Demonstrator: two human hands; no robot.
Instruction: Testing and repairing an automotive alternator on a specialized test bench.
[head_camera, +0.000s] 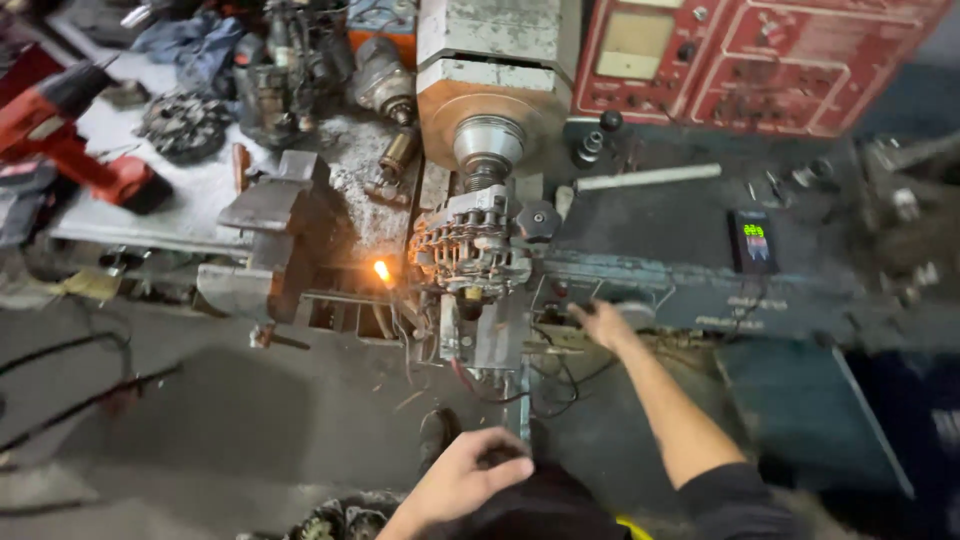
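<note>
Setting: workshop floor (200, 420) of grey concrete, with a cluttered test bench (650, 225) beyond it.
Left hand (465, 480): nearest the camera, low in the view, fingers curled together over something dark at the person's lap; what it grips I cannot tell.
Right hand (605, 322): arm stretched forward, fingers loosely bent and resting on a round knob or disc at the bench's front edge, partly blurred.
Alternator (470, 250): clamped on the bench below the drive spindle (487, 140), wires hanging under it, just left of the right hand.
Progress: the unit looks mounted and wired already; a small orange glow (381, 269) beside it suggests a lamp lit or a spark.
Left to do: judging by the digital meter (753, 238) showing green digits, reading and adjusting seem under way, not finished.
Far side: red instrument panel (760, 60); red cordless drill (60, 130) on the left table.
</note>
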